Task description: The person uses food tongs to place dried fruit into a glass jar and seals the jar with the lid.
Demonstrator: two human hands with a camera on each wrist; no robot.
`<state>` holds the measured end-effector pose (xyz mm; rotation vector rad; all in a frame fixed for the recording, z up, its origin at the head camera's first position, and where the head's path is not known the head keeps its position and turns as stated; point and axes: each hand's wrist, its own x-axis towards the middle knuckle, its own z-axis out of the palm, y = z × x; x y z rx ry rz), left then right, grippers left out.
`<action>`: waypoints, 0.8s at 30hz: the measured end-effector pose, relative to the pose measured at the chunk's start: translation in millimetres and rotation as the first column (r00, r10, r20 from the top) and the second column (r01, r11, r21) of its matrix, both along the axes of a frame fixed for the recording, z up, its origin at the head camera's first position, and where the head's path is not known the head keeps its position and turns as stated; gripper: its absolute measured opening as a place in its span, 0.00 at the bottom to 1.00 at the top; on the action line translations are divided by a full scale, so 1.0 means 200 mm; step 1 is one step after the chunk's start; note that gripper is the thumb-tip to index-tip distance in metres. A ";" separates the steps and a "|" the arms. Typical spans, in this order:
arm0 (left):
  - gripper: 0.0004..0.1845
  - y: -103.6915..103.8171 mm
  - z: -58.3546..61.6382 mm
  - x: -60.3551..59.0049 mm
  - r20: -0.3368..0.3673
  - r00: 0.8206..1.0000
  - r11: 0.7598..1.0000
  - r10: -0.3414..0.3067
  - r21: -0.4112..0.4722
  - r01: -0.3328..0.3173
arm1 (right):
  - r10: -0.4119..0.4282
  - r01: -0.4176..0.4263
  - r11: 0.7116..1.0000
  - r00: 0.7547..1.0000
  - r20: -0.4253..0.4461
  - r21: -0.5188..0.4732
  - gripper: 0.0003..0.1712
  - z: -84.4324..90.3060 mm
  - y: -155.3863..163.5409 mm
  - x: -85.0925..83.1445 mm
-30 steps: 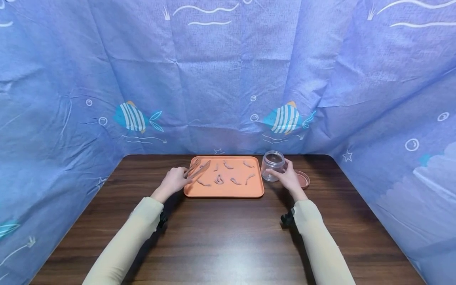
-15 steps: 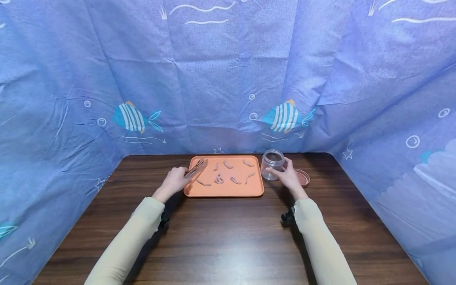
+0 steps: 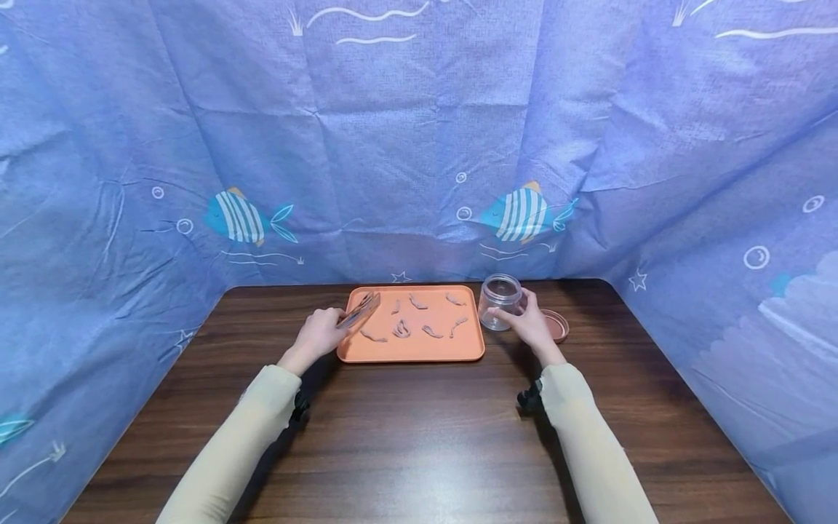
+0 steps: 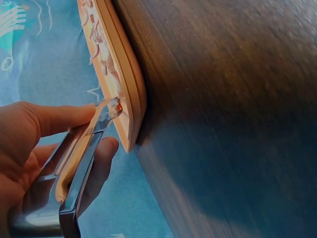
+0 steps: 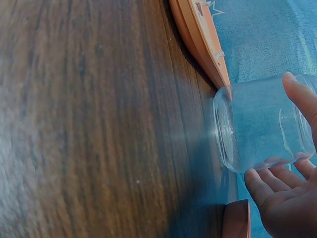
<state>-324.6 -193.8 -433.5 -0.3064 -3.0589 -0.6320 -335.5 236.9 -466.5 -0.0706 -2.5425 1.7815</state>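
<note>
My left hand (image 3: 318, 335) holds metal tongs (image 3: 358, 313) over the left end of an orange tray (image 3: 419, 355). Thumb and fingers squeeze the two arms nearly together in the left wrist view, and the tips are down at a small piece (image 4: 117, 106) inside the tray; whether they grip it is hard to tell. Several greyish-pink curled strips (image 3: 432, 332) lie spread across the tray. Just right of it stands a clear lidless jar (image 3: 495, 317), upright on the table. My right hand (image 3: 532, 331) grips the jar's right side, thumb in front, fingers behind.
A reddish-brown round lid (image 3: 557, 327) lies on the table to the right of the jar, partly behind my right hand. The dark wooden table (image 3: 419, 437) ends at the back against a blue fish-print curtain (image 3: 393, 182).
The tongs' spread arms have come together over the tray's left end. The left hand has barely shifted. Jar and right hand stay in place.
</note>
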 end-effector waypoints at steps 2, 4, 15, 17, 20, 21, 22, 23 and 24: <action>0.22 0.00 0.00 0.00 -0.007 1.000 1.000 0.002 -0.001 -0.002 | 0.002 -0.002 1.000 1.000 0.001 0.000 0.61 0.00 0.00 0.00; 0.21 -0.01 0.01 0.00 -0.017 1.000 1.000 -0.003 0.001 0.003 | 0.007 -0.007 1.000 1.000 -0.003 -0.005 0.62 0.01 0.00 0.00; 0.20 -0.01 0.16 0.02 -0.103 0.995 1.000 -0.006 0.023 0.009 | 0.005 -0.004 1.000 1.000 -0.007 0.007 0.61 0.01 0.00 0.01; 0.20 -0.01 0.18 0.02 -0.107 0.994 1.000 0.004 0.029 -0.001 | -0.001 0.001 1.000 1.000 -0.006 0.015 0.61 0.01 0.00 0.01; 0.20 0.00 0.20 0.02 -0.106 0.994 0.999 0.005 0.038 -0.001 | -0.002 0.002 0.999 1.000 -0.004 0.039 0.61 0.00 0.00 0.00; 0.20 0.00 0.20 0.02 -0.107 0.994 0.999 0.004 0.042 0.001 | -0.003 0.003 0.999 1.000 -0.002 0.047 0.61 0.00 0.00 0.00; 0.20 0.00 0.21 0.02 -0.111 0.994 0.999 0.001 0.046 0.004 | -0.005 0.005 0.999 1.000 0.000 0.050 0.61 0.00 0.00 0.00; 0.20 0.01 0.22 0.02 -0.118 0.993 0.999 -0.003 0.049 0.009 | -0.006 0.006 0.999 1.000 0.000 0.053 0.61 0.00 0.00 0.00; 0.21 0.02 0.23 0.02 -0.125 0.992 0.998 -0.010 0.053 0.017 | -0.005 0.005 0.999 1.000 -0.002 0.052 0.61 0.00 0.00 0.00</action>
